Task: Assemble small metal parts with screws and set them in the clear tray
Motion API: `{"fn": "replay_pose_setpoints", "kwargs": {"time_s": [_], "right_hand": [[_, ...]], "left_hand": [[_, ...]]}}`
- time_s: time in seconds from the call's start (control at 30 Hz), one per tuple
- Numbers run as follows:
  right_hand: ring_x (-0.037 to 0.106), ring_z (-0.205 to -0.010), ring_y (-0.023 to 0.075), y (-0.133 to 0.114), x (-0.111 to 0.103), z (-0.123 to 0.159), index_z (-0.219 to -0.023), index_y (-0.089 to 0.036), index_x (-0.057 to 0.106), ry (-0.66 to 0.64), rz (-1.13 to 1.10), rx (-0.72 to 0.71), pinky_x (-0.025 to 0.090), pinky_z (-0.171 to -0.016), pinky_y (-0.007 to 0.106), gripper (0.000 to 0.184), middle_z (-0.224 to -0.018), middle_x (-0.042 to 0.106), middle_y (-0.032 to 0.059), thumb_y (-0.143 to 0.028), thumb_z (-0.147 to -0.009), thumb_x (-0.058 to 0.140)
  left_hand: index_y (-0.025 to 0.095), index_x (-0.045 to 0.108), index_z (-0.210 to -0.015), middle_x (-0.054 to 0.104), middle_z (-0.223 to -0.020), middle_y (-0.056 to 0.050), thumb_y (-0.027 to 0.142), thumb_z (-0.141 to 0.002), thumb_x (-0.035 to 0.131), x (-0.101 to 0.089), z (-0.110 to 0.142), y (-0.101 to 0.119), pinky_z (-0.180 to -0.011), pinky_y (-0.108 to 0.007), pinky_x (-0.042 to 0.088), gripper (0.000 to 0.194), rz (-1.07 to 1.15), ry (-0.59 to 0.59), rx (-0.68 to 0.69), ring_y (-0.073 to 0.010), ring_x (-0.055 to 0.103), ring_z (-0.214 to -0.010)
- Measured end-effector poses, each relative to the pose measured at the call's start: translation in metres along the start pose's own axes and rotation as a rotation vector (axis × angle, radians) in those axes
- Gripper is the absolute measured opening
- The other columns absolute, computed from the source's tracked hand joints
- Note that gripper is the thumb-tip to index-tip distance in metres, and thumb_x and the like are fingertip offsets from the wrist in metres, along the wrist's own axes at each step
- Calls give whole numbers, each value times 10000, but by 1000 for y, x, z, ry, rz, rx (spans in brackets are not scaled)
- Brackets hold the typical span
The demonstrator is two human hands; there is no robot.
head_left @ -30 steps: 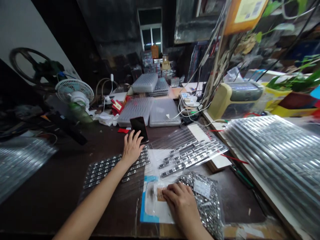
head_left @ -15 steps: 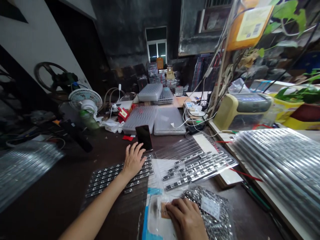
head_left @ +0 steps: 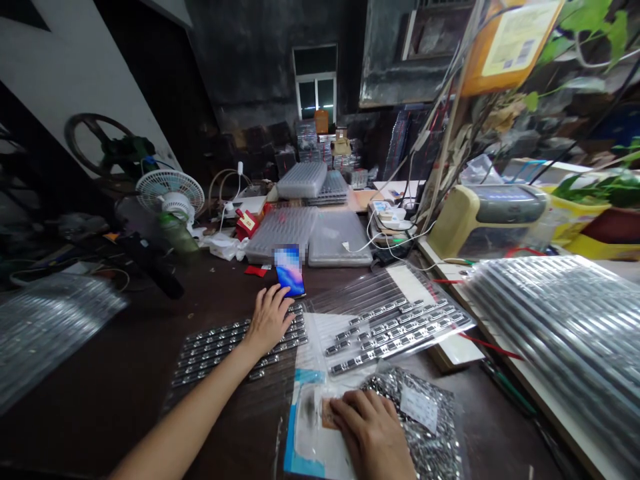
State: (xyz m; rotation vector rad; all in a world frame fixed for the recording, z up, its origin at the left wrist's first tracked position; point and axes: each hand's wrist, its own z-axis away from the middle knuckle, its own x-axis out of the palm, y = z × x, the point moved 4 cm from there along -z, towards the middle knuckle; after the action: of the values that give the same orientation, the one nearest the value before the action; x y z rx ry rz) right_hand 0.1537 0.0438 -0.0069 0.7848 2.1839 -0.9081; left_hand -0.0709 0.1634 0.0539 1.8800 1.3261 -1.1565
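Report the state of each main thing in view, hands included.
Phone: screen lit, propped up, leaning back
Left hand: open, fingers spread; contact with phone unclear
Right hand: fingers bent, at the brown patch; grip unclear
Right tray: partly filled with metal parts
Left tray: partly filled
Bag: lying down, filled; sealing unclear
Fan: upright; cannot tell whether spinning

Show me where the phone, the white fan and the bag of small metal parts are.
Smartphone (head_left: 291, 275): head view, middle of its lit screen.
White fan (head_left: 171, 192): head view, its round front cage.
Bag of small metal parts (head_left: 434, 443): head view, its filled lower part.
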Motion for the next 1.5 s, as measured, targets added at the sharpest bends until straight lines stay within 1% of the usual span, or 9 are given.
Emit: {"fn": "replay_pose_setpoints", "kwargs": {"time_s": [0.17,0.37,0.43,0.67,0.8,0.93,1.1,1.3,1.5], "right_hand": [[529,-756,168,-2,-3,-2,-924,-320,650,27,8,1,335,-703,323,236,-833,625,4,-363,-941,419],[524,-758,168,-1,-1,-2,-932,-308,643,29,-11,-3,329,-709,323,263,-839,630,4,-355,-955,385],[526,-774,169,-3,-3,-4,-943,-302,639,16,-15,7,330,-728,323,223,-849,633,3,-341,-945,419],[536,-839,164,-8,-34,-12,-1006,-280,633,-103,-42,44,333,-747,311,148,-928,647,-1,-262,-890,543],[527,-809,167,6,-53,-12,-964,-268,649,-58,33,29,317,-728,318,154,-894,657,0,-262,-911,505],[518,-815,179,17,-52,-11,-977,-273,655,-99,125,43,312,-726,319,135,-911,654,4,-279,-877,565],[510,-770,174,18,-39,-10,-887,-273,656,-161,173,63,294,-702,313,90,-821,634,-10,-234,-867,578],[489,-741,179,19,-37,-11,-789,-245,626,-170,203,49,268,-689,316,226,-766,602,2,-243,-933,452],[486,-751,179,17,-40,-10,-822,-242,618,-158,161,43,270,-700,313,280,-793,610,9,-293,-961,380]], "left_hand": [[209,618,-1080,549,-1285,-121,254,-837,562,-3,-20,-10,-1040,-551,274,253,-57,-8,26,-325,406,-1243],[206,604,-1077,522,-1303,-121,311,-867,517,-45,-33,-30,-1014,-523,282,250,-99,227,-165,-332,393,-1240],[209,619,-1042,586,-1208,-101,296,-869,514,-42,-23,-20,-980,-471,330,219,-9,163,-132,-295,456,-1175],[215,664,-913,694,-942,-38,203,-855,532,5,8,46,-820,-363,401,144,375,-159,-101,-201,599,-895],[218,668,-852,699,-887,-26,239,-852,564,6,0,75,-840,-379,362,106,441,-186,-94,-197,596,-878],[212,650,-812,673,-863,-24,342,-815,633,-2,0,90,-841,-396,338,131,372,-188,-88,-212,569,-882],[211,635,-903,635,-933,-40,253,-856,576,4,16,79,-825,-384,363,87,279,-170,-119,-217,536,-917],[191,632,-910,620,-956,-47,47,-842,493,17,29,58,-824,-334,432,212,373,-141,-76,-189,543,-917],[186,649,-922,618,-946,-65,148,-832,583,9,30,44,-838,-375,461,119,328,-106,-177,-221,558,-928]]}}
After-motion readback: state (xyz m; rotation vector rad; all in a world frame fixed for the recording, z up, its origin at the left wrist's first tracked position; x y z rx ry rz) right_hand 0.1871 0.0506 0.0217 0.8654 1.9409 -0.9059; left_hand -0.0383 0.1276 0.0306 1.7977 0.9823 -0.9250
